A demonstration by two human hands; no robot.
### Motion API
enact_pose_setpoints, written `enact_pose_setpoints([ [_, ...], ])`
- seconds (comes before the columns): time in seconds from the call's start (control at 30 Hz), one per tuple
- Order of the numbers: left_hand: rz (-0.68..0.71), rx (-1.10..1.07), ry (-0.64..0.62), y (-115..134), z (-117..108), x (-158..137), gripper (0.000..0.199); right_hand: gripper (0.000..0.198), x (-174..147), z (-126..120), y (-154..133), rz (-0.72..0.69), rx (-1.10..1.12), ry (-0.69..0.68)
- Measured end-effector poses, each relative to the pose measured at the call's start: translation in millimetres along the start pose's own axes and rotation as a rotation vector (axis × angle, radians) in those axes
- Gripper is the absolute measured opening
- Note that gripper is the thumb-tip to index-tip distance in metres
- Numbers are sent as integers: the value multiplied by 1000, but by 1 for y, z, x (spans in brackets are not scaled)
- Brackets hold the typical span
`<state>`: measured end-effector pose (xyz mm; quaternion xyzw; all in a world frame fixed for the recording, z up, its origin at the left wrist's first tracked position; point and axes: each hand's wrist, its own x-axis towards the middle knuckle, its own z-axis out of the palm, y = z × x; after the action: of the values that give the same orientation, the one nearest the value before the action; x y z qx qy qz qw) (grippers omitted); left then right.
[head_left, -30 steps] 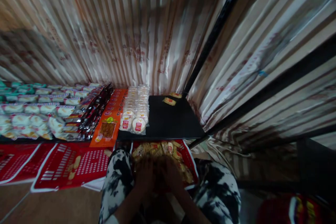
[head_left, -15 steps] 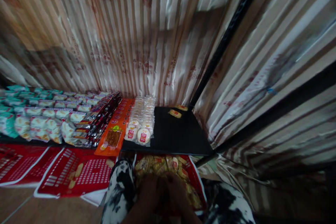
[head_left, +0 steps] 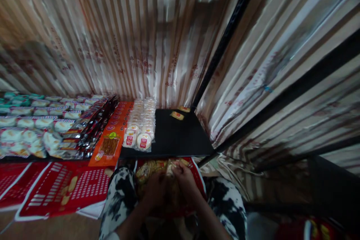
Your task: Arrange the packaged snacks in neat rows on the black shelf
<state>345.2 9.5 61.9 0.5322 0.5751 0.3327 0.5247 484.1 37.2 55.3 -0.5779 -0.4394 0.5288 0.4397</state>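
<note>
A red bag [head_left: 199,174] with a white edge lies between my knees, full of yellow wrapped snack packets [head_left: 144,168]. My right hand [head_left: 182,176] is at the bag's upper part, its fingers closed on a pale snack packet [head_left: 170,167]. Beside it, lower and to the left, my left hand [head_left: 156,186] is over the packets in the bag. Shadow and blur hide its fingers. On the black shelf [head_left: 180,137] ahead, two yellow snack packets [head_left: 177,115] lie near the back corner.
Left of the bare shelf part stand rows of round wrapped crackers [head_left: 143,141], an orange snack pack [head_left: 110,144] and white snack packs [head_left: 36,122]. Red printed bags [head_left: 84,183] hang below. A black post [head_left: 216,58] and slanted bar [head_left: 270,99] border the shelf, with striped cloth [head_left: 157,45] behind.
My view has turned right, so the shelf sits further left. My hands, close together in the bag before, are now apart, and the right one has risen with a packet.
</note>
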Motion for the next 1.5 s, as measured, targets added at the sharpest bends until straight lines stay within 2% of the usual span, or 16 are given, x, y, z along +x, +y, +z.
enact_pose_setpoints([
  [0.17, -27, -78, 124, 21, -3, 10, 25, 43, 12, 0, -18, 75, 143, 31],
  [0.3, -58, -100, 254, 27, -2, 20, 23, 45, 15, -1, -28, 108, 187, -78],
  [0.47, -28, -240, 306, 31, 2, 37, 25, 47, 16, -2, -41, 121, 234, -143],
  [0.57, 4, -373, 296, 35, 8, 48, 33, 48, 19, -4, -47, 98, 268, -154],
  [0.67, -54, -554, 261, 42, 13, 59, 36, 52, 28, -11, -49, 103, 256, -137],
  [0.73, -134, -646, 247, 50, 13, 64, 32, 55, 37, -17, -48, 76, 206, -42],
  [0.83, -236, -777, 246, 63, 8, 67, 22, 53, 52, -26, -47, -93, 62, 152],
  [0.93, -346, -938, 186, 74, 3, 70, 16, 48, 61, -30, -47, -169, 19, 148],
  [1.07, -464, -1066, 50, 79, 3, 72, 15, 58, 61, -28, -50, -55, 170, 23],
  [1.2, -473, -1118, -35, 80, 10, 75, 12, 57, 59, -24, -52, 103, 338, -97],
  [1.3, -465, -1122, -98, 84, 15, 80, 13, 54, 61, -23, -58, 131, 404, -130],
  [1.4, -499, -1059, -92, 86, 16, 87, 17, 46, 67, -25, -68, 135, 396, -101],
  [1.5, -552, -935, 36, 85, 14, 93, 21, 41, 77, -30, -78, 100, 350, -7],
])
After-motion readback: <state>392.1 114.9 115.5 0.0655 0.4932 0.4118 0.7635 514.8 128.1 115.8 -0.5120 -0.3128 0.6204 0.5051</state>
